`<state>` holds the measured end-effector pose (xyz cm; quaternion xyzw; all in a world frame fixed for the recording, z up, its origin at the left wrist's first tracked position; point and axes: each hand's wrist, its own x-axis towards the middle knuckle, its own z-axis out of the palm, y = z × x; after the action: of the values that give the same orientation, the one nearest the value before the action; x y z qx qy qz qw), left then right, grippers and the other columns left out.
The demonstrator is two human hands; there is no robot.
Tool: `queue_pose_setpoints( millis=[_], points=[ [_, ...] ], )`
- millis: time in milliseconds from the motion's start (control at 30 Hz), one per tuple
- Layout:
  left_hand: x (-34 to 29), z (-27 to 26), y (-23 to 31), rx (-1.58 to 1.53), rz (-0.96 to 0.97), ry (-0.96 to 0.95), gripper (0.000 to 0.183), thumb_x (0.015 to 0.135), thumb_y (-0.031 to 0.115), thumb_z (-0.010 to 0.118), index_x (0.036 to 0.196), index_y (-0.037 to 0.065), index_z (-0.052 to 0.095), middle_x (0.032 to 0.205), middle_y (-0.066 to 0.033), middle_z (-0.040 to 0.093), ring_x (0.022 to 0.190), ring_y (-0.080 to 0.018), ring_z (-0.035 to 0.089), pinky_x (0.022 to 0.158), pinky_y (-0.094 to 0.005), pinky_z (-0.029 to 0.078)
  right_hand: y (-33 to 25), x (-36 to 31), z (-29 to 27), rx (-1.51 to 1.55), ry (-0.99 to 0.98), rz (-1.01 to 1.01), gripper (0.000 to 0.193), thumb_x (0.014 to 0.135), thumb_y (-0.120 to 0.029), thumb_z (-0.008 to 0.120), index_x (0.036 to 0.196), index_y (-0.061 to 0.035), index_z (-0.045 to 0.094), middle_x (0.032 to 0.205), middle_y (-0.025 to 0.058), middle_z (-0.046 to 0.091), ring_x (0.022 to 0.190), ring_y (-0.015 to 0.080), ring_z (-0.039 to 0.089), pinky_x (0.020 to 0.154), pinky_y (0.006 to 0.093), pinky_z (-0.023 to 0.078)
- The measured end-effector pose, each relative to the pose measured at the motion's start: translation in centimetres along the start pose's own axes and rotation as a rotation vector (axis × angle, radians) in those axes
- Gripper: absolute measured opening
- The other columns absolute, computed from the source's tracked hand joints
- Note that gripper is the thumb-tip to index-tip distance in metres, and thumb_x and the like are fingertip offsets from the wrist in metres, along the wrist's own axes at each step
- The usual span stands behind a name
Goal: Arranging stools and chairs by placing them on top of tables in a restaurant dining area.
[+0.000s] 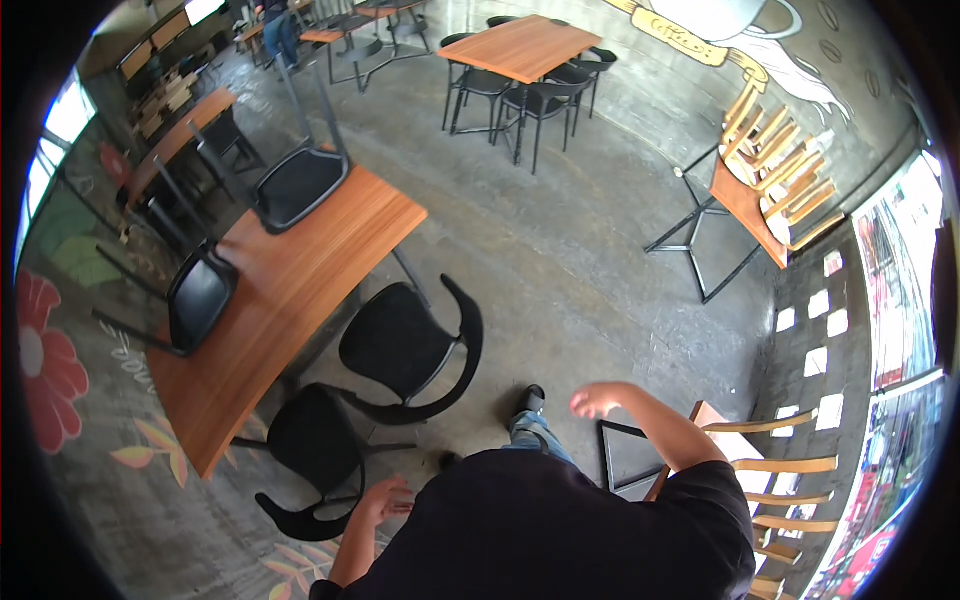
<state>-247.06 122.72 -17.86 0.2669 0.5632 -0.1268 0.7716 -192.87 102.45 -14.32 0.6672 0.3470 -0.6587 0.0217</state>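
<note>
My left hand (385,497) is beside a black armchair (310,440) at the lower left, its fingers loosely apart and nothing seen in them. My right hand (597,400) hangs in the air over the floor, fingers loosely bent and holding nothing. A second black armchair (395,338) stands farther off, by the same long wooden table (300,270). On that tabletop two black chairs rest upturned, one nearer (202,297) and one farther (302,187).
At right, a table (742,205) carries stacked wooden chairs (775,160); more wooden chairs (785,465) stand close to my right arm. Ahead is a wooden table (525,47) ringed by black chairs. A person (278,32) stands far back left. Grey concrete floor (570,240) lies between.
</note>
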Motion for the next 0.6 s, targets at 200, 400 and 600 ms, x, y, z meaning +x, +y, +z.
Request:
queue_pose_setpoints(
  millis=[200,400,600],
  points=[
    [5.6,13.9,17.0,1.077,0.631,0.1,0.035,0.092,0.033,0.057,0.113,0.005,0.058,0.09,-0.0054,0.064,0.078,-0.0188,0.063,0.067,-0.0319,0.05,4.3,-1.0,-11.6,0.975,0.973,-0.354,0.027,0.087,-0.022,0.058,0.11,-0.0072,0.059,0.088,0.0045,0.066,0.076,0.0133,0.062,0.061,0.0279,0.05],
    [10.3,28.6,27.5,-0.091,0.84,0.138,0.023,0.093,0.02,0.057,0.109,0.004,0.059,0.084,-0.0057,0.064,0.069,-0.0139,0.061,0.062,-0.0269,0.049,9.8,0.8,-11.8,0.525,0.646,-0.405,0.029,0.084,-0.022,0.059,0.112,-0.0109,0.059,0.086,0.0029,0.064,0.074,0.0127,0.06,0.06,0.0276,0.049],
    [12.2,38.1,29.4,0.169,0.766,-0.061,0.022,0.095,0.019,0.054,0.109,0.004,0.059,0.089,-0.0072,0.065,0.071,-0.0133,0.061,0.065,-0.0269,0.05,15.1,0.3,-14.4,0.515,0.624,-0.386,0.025,0.088,-0.02,0.057,0.111,-0.0099,0.06,0.092,0.0022,0.065,0.079,0.0133,0.059,0.063,0.0286,0.048]
  ],
)
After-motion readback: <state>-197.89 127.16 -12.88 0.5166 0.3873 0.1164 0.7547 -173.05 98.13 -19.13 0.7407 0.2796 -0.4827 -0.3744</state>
